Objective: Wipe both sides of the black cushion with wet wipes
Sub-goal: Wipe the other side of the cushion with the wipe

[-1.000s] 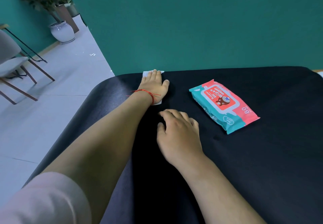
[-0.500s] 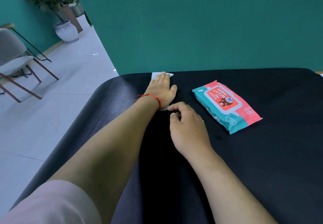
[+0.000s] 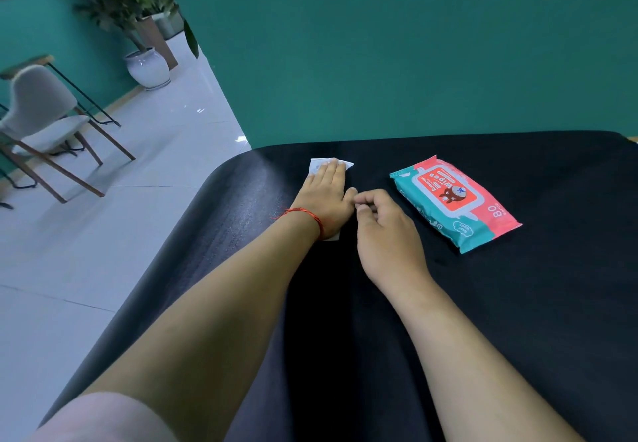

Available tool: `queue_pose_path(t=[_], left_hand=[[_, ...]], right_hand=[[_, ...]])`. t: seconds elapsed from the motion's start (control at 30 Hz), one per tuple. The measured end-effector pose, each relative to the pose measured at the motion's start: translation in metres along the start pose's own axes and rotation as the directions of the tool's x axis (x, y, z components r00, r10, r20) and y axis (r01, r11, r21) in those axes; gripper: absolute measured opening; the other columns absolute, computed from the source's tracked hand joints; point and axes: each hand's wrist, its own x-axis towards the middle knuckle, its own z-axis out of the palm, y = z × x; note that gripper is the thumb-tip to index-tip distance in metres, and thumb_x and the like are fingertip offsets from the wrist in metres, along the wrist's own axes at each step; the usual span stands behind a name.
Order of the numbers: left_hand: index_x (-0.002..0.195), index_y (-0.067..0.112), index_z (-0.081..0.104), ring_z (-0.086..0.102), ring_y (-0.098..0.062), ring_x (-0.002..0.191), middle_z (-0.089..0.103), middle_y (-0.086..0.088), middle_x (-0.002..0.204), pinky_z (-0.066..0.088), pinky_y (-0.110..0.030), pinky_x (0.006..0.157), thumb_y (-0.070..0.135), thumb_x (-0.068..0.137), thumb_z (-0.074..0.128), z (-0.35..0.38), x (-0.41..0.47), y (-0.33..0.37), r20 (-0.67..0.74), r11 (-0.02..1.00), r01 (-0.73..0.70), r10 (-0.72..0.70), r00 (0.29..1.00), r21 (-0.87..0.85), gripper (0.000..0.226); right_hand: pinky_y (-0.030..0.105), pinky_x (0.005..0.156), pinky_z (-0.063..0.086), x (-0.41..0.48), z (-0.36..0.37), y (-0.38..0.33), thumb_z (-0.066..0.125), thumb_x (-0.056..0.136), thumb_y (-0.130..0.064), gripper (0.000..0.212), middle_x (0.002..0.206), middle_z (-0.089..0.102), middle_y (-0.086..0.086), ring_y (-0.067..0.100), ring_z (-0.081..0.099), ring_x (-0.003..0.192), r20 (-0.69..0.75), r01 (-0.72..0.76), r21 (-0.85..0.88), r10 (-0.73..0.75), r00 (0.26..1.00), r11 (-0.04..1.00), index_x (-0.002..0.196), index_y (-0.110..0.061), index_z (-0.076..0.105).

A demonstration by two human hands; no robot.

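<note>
Pressing the white wet wipe (image 3: 316, 165) flat against the black cushion (image 3: 518, 303), the left hand (image 3: 324, 196) lies with its fingers straight and close together near the cushion's far left corner; one corner of the wipe shows past the fingertips and another by the wrist. The right hand (image 3: 383, 231) rests just beside the left thumb, fingers loosely curled with nothing visible in them. The pack of wipes (image 3: 455, 201) lies on the cushion to the right, apart from both hands. To wipe well, I judge the palm should bear down evenly so the thin sheet slides with the hand rather than bunching, with strokes overlapping in lanes from the far edge toward the body. The pack wants lifting aside before its patch is reached, and the cushion then needs turning for its other side
</note>
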Motion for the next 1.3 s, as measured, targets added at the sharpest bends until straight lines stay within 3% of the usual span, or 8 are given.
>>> queue_pose_path(t=[0.17,0.4,0.77,1.0,1.1,1.3], left_hand=[[0.167,0.009,0.009,0.000,-0.020,0.162,0.006,-0.010,0.175,0.003,-0.042,0.131,0.042,0.105,0.022,0.000,-0.020,-0.001,0.015,1.000,-0.022,0.023,1.000,-0.009,0.072],[0.167,0.009,0.007,-0.003,-0.019,0.162,0.003,-0.009,0.176,0.003,-0.042,0.131,0.049,0.096,0.012,0.004,-0.049,-0.002,0.026,1.000,-0.021,0.021,0.999,0.001,0.082],[0.167,0.009,0.007,-0.005,-0.021,0.162,0.003,-0.009,0.176,-0.001,-0.040,0.130,0.050,0.096,0.012,0.002,-0.106,0.009,0.001,0.999,-0.038,0.038,0.999,-0.007,0.083],[0.168,0.014,0.003,-0.010,-0.015,0.161,-0.002,-0.003,0.176,-0.012,-0.028,0.127,0.055,0.095,0.007,0.000,-0.149,0.016,0.007,0.999,-0.034,0.035,0.999,-0.028,0.084],[0.168,0.015,0.002,-0.012,-0.015,0.161,-0.005,-0.002,0.176,-0.009,-0.032,0.129,0.049,0.100,0.015,-0.001,-0.165,0.018,0.026,1.000,-0.020,0.020,0.999,-0.021,0.078],[0.168,0.018,-0.002,-0.016,-0.012,0.160,-0.009,0.001,0.175,-0.006,-0.036,0.130,0.054,0.097,0.007,0.003,-0.192,0.016,0.038,1.000,-0.025,0.025,0.999,0.005,0.080]], right_hand=[[0.035,0.086,0.048,0.001,-0.001,0.003,0.046,0.108,-0.031,0.018,0.109,0.066,-0.015,0.011,0.060,0.106,-0.017,-0.019,0.041,0.019,1.000,0.999,0.112,-0.037,0.062],[0.039,0.098,0.050,0.001,0.000,0.003,0.045,0.109,-0.033,0.023,0.119,0.066,-0.014,0.013,0.060,0.114,-0.012,-0.007,0.022,0.007,1.000,1.000,0.123,-0.036,0.063],[0.036,0.099,0.048,0.000,-0.002,0.003,0.044,0.109,-0.031,0.026,0.123,0.066,-0.012,0.013,0.059,0.115,-0.008,0.010,0.025,-0.010,1.000,1.000,0.127,-0.032,0.063],[0.033,0.094,0.044,0.001,-0.002,0.005,0.044,0.109,-0.031,0.027,0.124,0.066,-0.014,0.012,0.059,0.116,-0.004,0.013,0.043,-0.012,1.000,0.999,0.128,-0.033,0.062],[0.034,0.094,0.045,0.001,-0.001,0.006,0.044,0.108,-0.031,0.027,0.124,0.066,-0.013,0.013,0.058,0.115,0.001,0.015,0.035,-0.015,1.000,0.999,0.127,-0.032,0.062],[0.036,0.092,0.045,0.001,-0.001,0.006,0.044,0.108,-0.031,0.026,0.120,0.065,-0.012,0.015,0.059,0.112,-0.001,0.019,0.039,-0.019,1.000,0.999,0.126,-0.032,0.062]])
